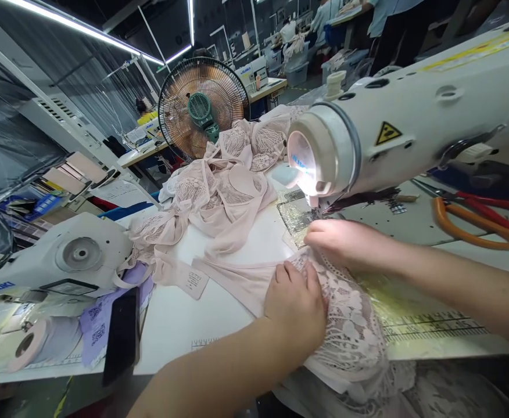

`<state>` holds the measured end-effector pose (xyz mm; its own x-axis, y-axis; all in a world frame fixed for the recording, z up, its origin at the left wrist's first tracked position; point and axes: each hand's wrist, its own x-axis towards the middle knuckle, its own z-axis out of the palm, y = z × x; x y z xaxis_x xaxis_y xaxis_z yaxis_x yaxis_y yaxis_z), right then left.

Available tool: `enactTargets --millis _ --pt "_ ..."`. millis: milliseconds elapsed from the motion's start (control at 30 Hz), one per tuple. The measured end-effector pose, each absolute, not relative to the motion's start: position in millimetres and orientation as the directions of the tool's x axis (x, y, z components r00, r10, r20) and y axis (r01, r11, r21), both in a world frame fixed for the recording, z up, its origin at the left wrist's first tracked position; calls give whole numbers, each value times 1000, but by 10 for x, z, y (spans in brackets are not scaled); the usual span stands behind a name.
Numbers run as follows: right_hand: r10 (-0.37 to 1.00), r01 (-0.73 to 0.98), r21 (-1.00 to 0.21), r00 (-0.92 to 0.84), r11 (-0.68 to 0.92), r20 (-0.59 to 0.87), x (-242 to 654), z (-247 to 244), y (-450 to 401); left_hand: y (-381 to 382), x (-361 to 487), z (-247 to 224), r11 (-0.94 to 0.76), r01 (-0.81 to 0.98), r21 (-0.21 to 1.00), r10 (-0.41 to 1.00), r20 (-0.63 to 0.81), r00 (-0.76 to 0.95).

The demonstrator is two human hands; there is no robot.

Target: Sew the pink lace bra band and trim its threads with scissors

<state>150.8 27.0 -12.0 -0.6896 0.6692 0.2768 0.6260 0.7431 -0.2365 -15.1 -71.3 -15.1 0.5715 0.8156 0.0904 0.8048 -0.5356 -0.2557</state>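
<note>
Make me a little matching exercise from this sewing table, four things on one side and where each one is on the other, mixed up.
Things:
1. Left hand
2. Black phone
3. Fan
4. Orange-handled scissors

Places:
A. Behind the heaped garments
B. Beside the purple paper
C. Near the red handles
D. On the pink lace

Pairs: 1-D, 2-B, 3-A, 4-C

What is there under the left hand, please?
The left hand rests on pale pink floral lace fabric, visible beside it. Whatever the palm covers, such as a seam or fold, cannot be seen.
</note>
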Motion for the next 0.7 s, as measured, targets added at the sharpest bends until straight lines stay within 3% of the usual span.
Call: enactTargets --millis 67,167,333,533,700 --pt "646 643 -102 -723 759 245 1474 -85 250 -754 -74 -238 -451 852 -268 839 199 506" --pt "614 635 54 -762 771 205 1412 -36 215 -768 -38 -308 -439 858 -265 838 225 498" --pt "613 617 -51 -764 786 204 1385 -43 226 -763 -56 -294 -455 848 -271 832 210 513" --pt "504 526 68 -838 848 207 1513 -177 378 -793 -39 -271 -436 839 -325 826 225 517" --pt "514 542 25 -810 840 283 1623 -295 474 -781 -22 -259 -427 837 -341 824 235 516"
